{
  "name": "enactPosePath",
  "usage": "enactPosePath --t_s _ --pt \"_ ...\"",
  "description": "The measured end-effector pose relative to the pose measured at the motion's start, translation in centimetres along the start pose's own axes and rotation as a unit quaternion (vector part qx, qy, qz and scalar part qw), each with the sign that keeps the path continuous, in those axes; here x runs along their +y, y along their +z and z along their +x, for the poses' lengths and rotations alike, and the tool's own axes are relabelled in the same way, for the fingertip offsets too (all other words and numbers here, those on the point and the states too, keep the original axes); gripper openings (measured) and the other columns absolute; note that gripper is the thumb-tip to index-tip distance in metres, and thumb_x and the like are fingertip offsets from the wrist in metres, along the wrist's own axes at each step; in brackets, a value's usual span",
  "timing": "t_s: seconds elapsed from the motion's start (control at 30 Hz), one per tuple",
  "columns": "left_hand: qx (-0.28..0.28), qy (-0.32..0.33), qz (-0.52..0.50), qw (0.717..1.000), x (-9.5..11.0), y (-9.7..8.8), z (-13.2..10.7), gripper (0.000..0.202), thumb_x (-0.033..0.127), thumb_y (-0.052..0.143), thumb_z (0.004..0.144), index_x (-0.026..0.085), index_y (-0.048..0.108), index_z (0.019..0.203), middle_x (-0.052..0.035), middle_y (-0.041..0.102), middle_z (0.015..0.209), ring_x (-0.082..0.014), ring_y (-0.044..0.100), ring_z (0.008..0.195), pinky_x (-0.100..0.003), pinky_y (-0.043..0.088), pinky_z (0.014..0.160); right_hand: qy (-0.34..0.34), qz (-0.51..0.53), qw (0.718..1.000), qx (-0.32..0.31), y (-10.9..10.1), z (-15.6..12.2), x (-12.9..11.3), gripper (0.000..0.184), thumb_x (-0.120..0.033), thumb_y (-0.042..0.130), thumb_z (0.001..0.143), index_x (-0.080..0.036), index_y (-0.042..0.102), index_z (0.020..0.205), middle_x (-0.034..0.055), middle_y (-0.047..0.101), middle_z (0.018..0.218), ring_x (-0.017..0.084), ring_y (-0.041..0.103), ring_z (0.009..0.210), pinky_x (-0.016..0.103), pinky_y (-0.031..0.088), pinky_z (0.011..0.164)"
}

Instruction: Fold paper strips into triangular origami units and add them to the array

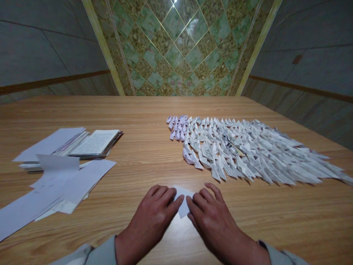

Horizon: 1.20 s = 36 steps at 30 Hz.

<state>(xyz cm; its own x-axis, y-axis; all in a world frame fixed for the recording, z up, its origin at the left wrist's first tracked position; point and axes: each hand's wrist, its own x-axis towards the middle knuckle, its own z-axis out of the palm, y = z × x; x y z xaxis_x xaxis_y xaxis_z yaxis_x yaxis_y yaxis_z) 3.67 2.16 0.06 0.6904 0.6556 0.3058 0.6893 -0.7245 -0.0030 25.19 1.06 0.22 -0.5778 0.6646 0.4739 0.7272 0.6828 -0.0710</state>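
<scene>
Centrally, at the near side of the table, the left hand and right hand grip a small white paper, slightly apart; folded paper pieces lie farther right, loose sheets left.

The paper is white, the table brown wood-grained, the wall green-and-brown diamond-patterned.

Pale grey-green sleeves, loose, creased, plain-edged.
</scene>
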Motion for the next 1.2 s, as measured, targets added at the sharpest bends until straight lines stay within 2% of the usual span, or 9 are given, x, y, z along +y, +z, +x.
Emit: enactPosePath --t_s 0.1,0.2,0.37,0.47,0.6,0.77,0.83,0.97,1.2 --pt "0.004 -0.02 0.004 1.0 -0.2 -0.2 -0.2 0.027 0.018 0.068 0.093 0.02 0.066 0.12 -0.0087 0.069 0.106 -0.0267 0.059 0.09 -0.043 0.045 0.082 -0.003 0.002 1.0 0.004 -0.2 -0.8 0.1 0.014 -0.022 0.076 0.088 -0.018 0.065 0.096 0.0 0.067 0.086 0.021 0.057 0.085 0.044 0.024 0.111" --pt "0.016 -0.027 -0.004 1.0 -0.5 -0.6 -0.3 0.027 0.016 0.068 0.092 0.021 0.068 0.118 -0.0096 0.07 0.109 -0.028 0.06 0.093 -0.044 0.047 0.083 -0.002 0.004 1.0 0.014 -0.6 -2.0 0.5 0.017 -0.025 0.075 0.09 -0.018 0.065 0.102 0.0001 0.068 0.087 0.021 0.058 0.086 0.043 0.025 0.111" --pt "0.027 -0.072 -0.102 0.992 -1.2 -1.2 0.2 0.026 0.011 0.055 0.095 0.024 0.071 0.111 -0.0085 0.071 0.114 -0.0272 0.062 0.098 -0.044 0.048 0.085 0.001 0.015 1.0 0.003 -0.9 -2.8 0.9 0.01 -0.023 0.073 0.091 -0.019 0.066 0.097 -0.0009 0.067 0.084 0.021 0.058 0.086 0.044 0.026 0.111" --pt "0.029 -0.106 -0.168 0.98 -1.3 -1.2 1.3 0.022 0.018 0.056 0.098 0.022 0.07 0.114 -0.0093 0.071 0.115 -0.0259 0.063 0.102 -0.042 0.049 0.088 -0.007 0.019 1.0 0.012 -0.9 -2.2 0.8 0.01 -0.021 0.073 0.09 -0.02 0.065 0.085 -0.0016 0.064 0.078 0.019 0.055 0.081 0.043 0.029 0.109" --pt "-0.033 -0.143 -0.177 0.973 -1.2 -1.2 2.9 0.028 0.023 0.073 0.089 0.022 0.068 0.116 -0.0077 0.07 0.108 -0.0267 0.062 0.099 -0.041 0.049 0.085 0.007 0.035 0.999 0.007 -1.3 -0.9 1.0 0.017 -0.019 0.075 0.087 -0.019 0.064 0.075 -0.0014 0.062 0.073 0.019 0.053 0.079 0.043 0.032 0.104" --pt "-0.082 -0.175 -0.179 0.965 -1.2 -1.4 3.1 0.012 0.025 0.075 0.088 0.02 0.067 0.095 -0.0039 0.067 0.095 -0.0253 0.061 0.093 -0.037 0.044 0.079 0.087 0.119 0.984 -0.102 -2.1 1.7 1.5 0.011 -0.023 0.076 0.088 -0.021 0.067 0.082 0.0005 0.066 0.086 0.021 0.055 0.087 0.037 0.039 0.085" --pt "-0.076 -0.182 -0.19 0.962 -1.1 -1.4 2.8 0.011 0.025 0.074 0.089 0.019 0.064 0.088 -0.0032 0.066 0.092 -0.0245 0.06 0.09 -0.036 0.043 0.077 0.11 0.135 0.974 -0.144 -2.2 2.8 1.5 0.019 -0.025 0.082 0.082 -0.02 0.068 0.094 0.0028 0.067 0.096 0.023 0.056 0.092 0.037 0.04 0.085" --pt "-0.055 -0.197 -0.211 0.956 -0.9 -1.1 2.5 0.015 0.017 0.074 0.087 0.018 0.06 0.083 -0.0018 0.065 0.087 -0.0228 0.06 0.084 -0.034 0.042 0.073 0.139 0.157 0.959 -0.19 -1.8 4.0 1.4 0.018 -0.018 0.082 0.08 -0.018 0.067 0.09 0.0042 0.068 0.096 0.023 0.057 0.091 0.035 0.04 0.081" --pt "-0.023 -0.161 -0.247 0.955 -1.0 -0.2 1.8 0.016 0.016 0.075 0.087 0.02 0.064 0.098 -0.0019 0.068 0.091 -0.0228 0.061 0.087 -0.035 0.043 0.077 0.16 0.214 0.952 -0.146 -0.1 3.3 2.2 0.021 -0.011 0.085 0.076 -0.019 0.066 0.076 -0.002 0.065 0.078 0.018 0.057 0.079 0.031 0.036 0.076"
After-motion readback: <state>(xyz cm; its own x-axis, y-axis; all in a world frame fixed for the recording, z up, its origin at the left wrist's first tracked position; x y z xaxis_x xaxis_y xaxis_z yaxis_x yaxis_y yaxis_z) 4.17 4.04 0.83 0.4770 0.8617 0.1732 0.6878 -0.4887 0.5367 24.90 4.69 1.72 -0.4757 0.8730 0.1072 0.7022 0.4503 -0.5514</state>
